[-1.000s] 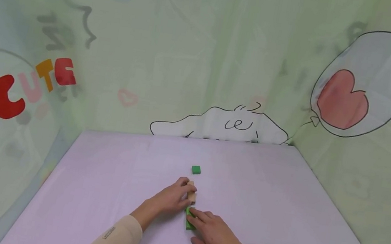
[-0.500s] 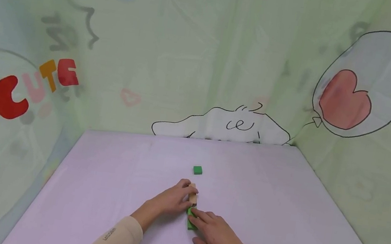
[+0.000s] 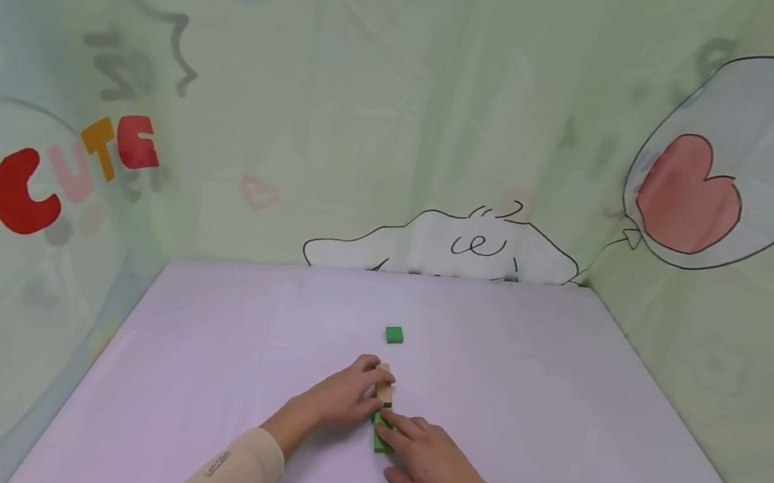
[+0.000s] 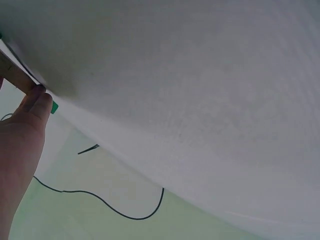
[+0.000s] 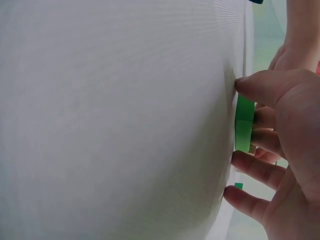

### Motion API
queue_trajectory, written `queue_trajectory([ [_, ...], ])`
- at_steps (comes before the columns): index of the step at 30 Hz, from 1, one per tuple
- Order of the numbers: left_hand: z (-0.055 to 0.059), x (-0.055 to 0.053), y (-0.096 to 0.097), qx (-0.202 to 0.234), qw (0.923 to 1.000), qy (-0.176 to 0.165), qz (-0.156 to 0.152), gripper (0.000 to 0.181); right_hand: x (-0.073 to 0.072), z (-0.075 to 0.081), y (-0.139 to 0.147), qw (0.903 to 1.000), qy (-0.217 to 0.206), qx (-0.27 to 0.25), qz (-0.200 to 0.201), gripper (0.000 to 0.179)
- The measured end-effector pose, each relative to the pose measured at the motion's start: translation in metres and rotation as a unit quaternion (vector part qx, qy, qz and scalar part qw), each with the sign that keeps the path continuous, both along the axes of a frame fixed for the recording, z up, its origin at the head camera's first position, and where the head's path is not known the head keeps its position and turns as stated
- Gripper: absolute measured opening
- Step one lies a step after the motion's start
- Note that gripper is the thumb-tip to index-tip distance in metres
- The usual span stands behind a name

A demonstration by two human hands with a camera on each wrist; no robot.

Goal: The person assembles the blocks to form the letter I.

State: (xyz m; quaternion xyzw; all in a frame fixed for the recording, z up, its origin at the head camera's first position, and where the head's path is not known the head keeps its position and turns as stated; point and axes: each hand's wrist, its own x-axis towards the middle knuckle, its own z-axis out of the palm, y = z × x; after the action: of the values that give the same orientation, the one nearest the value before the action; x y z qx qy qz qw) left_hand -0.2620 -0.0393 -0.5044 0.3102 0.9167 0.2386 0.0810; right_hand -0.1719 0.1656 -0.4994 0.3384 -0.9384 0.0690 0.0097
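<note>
Left hand (image 3: 340, 395): fingers pinch wooden block (image 3: 384, 392), midway between left and right edges of tabletop (image 3: 558, 401). Right hand (image 3: 432, 465): spread fingers touch green block (image 3: 382, 444). Both blocks likely light, stiff; best held by ends.

My head feed gives me soft, even light across the tabletop (image 3: 522, 395), with a faint, blurry-edged shadow beside the left forearm (image 3: 288, 423). The lettering on the left sleeve (image 3: 233, 469) is too small for me to read. Both wrist feeds reach me dimmer and greyer: the left one darkens toward its upper left corner; the right shows a broad shadow beside the fingers (image 5: 257, 167) and fine ripples near the top.
</note>
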Motion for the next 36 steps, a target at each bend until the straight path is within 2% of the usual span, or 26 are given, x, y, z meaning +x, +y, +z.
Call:
queue_trajectory([
  [12, -0.0012, 0.0, 0.0017, -0.004, 1.0, -0.003, 0.005, 0.037, -0.0008, -0.0009, 0.0012, 1.0, 0.003, 0.0, -0.002, 0.054],
  [25, -0.0022, 0.0012, -0.0001, 0.0, 1.0, 0.004, 0.008, 0.037, -0.0016, -0.0019, 0.0018, 0.9996, 0.026, -0.006, 0.007, 0.054],
  [36, -0.0023, 0.005, 0.0011, -0.012, 0.9998, 0.005, 0.017, 0.038, -0.0017, -0.0033, 0.0022, 0.9998, 0.016, -0.006, 0.006, 0.054],
])
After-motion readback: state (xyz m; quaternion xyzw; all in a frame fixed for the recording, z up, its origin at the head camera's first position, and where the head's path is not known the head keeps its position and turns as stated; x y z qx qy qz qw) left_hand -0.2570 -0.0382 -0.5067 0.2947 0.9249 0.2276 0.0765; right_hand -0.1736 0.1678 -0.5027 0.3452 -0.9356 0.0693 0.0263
